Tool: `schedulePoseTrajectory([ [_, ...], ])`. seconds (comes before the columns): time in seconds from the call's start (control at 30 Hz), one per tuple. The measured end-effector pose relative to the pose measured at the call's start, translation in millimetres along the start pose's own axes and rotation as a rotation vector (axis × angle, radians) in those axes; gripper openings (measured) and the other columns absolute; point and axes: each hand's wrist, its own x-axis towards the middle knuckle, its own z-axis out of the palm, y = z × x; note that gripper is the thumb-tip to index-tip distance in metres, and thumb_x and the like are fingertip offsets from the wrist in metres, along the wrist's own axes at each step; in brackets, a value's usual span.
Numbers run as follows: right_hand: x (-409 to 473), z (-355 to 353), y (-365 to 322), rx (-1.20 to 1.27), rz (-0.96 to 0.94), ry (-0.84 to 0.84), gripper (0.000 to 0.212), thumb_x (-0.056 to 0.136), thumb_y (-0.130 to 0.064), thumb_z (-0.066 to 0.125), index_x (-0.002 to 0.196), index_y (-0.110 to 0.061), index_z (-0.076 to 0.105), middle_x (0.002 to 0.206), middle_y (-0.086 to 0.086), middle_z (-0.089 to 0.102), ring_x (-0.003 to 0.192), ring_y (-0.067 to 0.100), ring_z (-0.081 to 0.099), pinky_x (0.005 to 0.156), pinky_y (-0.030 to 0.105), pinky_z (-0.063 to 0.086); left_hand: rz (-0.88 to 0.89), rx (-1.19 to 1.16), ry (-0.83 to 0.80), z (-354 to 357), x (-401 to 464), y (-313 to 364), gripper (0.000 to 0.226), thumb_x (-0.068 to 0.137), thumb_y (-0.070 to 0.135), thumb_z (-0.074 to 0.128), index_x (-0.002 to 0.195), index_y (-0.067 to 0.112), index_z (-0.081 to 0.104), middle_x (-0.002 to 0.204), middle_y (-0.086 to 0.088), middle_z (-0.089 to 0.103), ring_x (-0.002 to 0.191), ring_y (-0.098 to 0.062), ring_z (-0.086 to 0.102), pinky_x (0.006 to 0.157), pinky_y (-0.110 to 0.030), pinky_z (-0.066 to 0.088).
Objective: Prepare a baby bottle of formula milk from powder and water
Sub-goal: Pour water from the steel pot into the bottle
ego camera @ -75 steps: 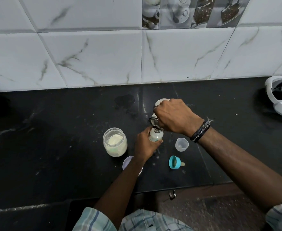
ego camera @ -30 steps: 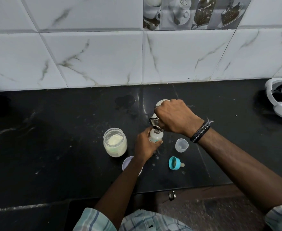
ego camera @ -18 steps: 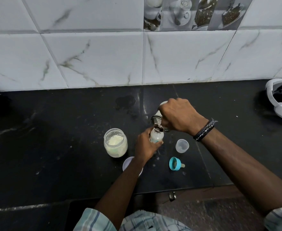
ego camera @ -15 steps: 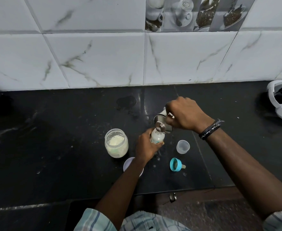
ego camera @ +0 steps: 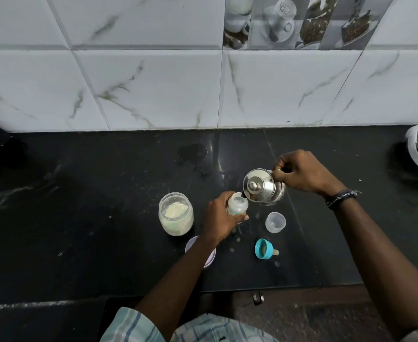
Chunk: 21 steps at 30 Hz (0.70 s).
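Left hand [ego camera: 219, 218] grips the open baby bottle [ego camera: 237, 205]; right hand [ego camera: 301, 172] holds the steel kettle [ego camera: 262, 186] just beside its mouth.

Plaid sleeves [ego camera: 133, 327], braided wristbands [ego camera: 341, 199]

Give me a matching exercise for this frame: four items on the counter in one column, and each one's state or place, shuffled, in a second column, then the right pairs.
Things:
1. bottle
2. kettle
3. jar
4. teat ring

States or places:
A. lying on the counter, near the front edge, nobody touching it
B. gripped by the left hand, mouth open
C. standing open with pale powder inside, left of the bottle
D. held by the right hand, spout at the bottle's mouth

Pairs: 1-B, 2-D, 3-C, 4-A
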Motion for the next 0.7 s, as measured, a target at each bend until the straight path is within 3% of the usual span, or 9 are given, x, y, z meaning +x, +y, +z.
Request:
schedulePoseTrajectory([
  [0.17, 14.8, -0.6, 15.2, 0.163, 0.038, 0.006, 0.017, 0.079, -0.017, 0.075, 0.064, -0.015, 0.068, 0.073, -0.001, 0.076, 0.072, 0.015, 0.071, 0.066, 0.034, 0.056, -0.001, -0.014, 0.006, 0.3, -2.9, 4.8, 0.1, 0.058, 0.027, 0.095, 0.143, 0.011, 0.045, 0.138, -0.006, 0.059, 0.124, -0.018, 0.059, 0.103, -0.038, 0.051],
  [0.27, 33.8, 4.0, 17.7, 0.348, 0.063, 0.044, 0.024, 0.081, -0.022, 0.075, 0.062, -0.013, 0.066, 0.062, -0.003, 0.07, 0.058, 0.01, 0.06, 0.059, 0.031, 0.049, 0.062, 0.008, 0.031, -3.9, -11.3, 10.6, 0.103, 0.061, 0.031, 0.093, 0.148, 0.013, 0.039, 0.145, -0.004, 0.052, 0.131, -0.013, 0.052, 0.107, -0.033, 0.046],
  [0.33, 51.8, 10.6, 13.2, 0.493, 0.102, 0.069, 0.025, 0.081, -0.022, 0.076, 0.059, -0.014, 0.066, 0.06, 0.003, 0.066, 0.06, 0.014, 0.055, 0.061, 0.034, 0.046, 0.164, 0.008, 0.108, -9.8, -20.0, 18.3, 0.094, 0.065, 0.032, 0.09, 0.144, 0.013, 0.044, 0.141, 0.0, 0.056, 0.126, -0.002, 0.052, 0.104, -0.022, 0.046],
  [0.4, 70.5, 19.6, 4.8, 0.609, 0.125, 0.087, 0.03, 0.081, -0.019, 0.075, 0.052, -0.016, 0.065, 0.058, 0.005, 0.061, 0.062, 0.019, 0.05, 0.063, 0.037, 0.043, 0.28, -0.054, 0.219, -18.7, -28.2, 28.6, 0.079, 0.07, 0.03, 0.088, 0.138, 0.011, 0.052, 0.131, 0.007, 0.06, 0.118, 0.007, 0.055, 0.097, -0.021, 0.05],
  [0.5, 100.2, 37.1, -11.0, 0.706, 0.146, 0.115, 0.034, 0.079, -0.014, 0.073, 0.047, -0.017, 0.06, 0.058, 0.009, 0.057, 0.064, 0.022, 0.049, 0.064, 0.038, 0.042, 0.476, -0.043, 0.452, -39.1, -31.7, 42.0, 0.055, 0.08, 0.022, 0.082, 0.127, 0.003, 0.061, 0.125, -0.001, 0.066, 0.112, -0.005, 0.064, 0.087, -0.029, 0.057],
  [0.57, 119.0, 50.7, -20.9, 0.772, 0.168, 0.126, 0.024, 0.078, -0.01, 0.072, 0.058, -0.007, 0.06, 0.065, 0.016, 0.055, 0.062, 0.021, 0.049, 0.062, 0.036, 0.042, 0.546, 0.011, 0.605, -58.8, -28.8, 44.2, 0.04, 0.086, 0.021, 0.076, 0.12, 0.002, 0.066, 0.119, -0.004, 0.07, 0.104, -0.01, 0.068, 0.083, -0.025, 0.056],
  [0.63, 136.1, 64.6, -29.8, 0.827, 0.191, 0.121, 0.012, 0.079, -0.007, 0.072, 0.075, 0.001, 0.063, 0.072, 0.019, 0.051, 0.06, 0.02, 0.048, 0.059, 0.032, 0.044, 0.5, 0.049, 0.769, -81.3, -25.1, 39.1, 0.03, 0.091, 0.024, 0.071, 0.114, 0.005, 0.069, 0.112, -0.002, 0.073, 0.093, -0.01, 0.071, 0.08, -0.021, 0.054],
  [0.7, 150.8, 78.3, -36.8, 0.869, 0.222, 0.115, 0.011, 0.08, -0.005, 0.072, 0.086, 0.002, 0.065, 0.076, 0.021, 0.052, 0.067, 0.024, 0.053, 0.066, 0.035, 0.048, 0.422, 0.037, 0.912, -103.7, -22.4, 26.2, 0.023, 0.093, 0.021, 0.068, 0.109, 0.005, 0.071, 0.103, -0.002, 0.074, 0.087, -0.012, 0.071, 0.079, -0.026, 0.055],
])
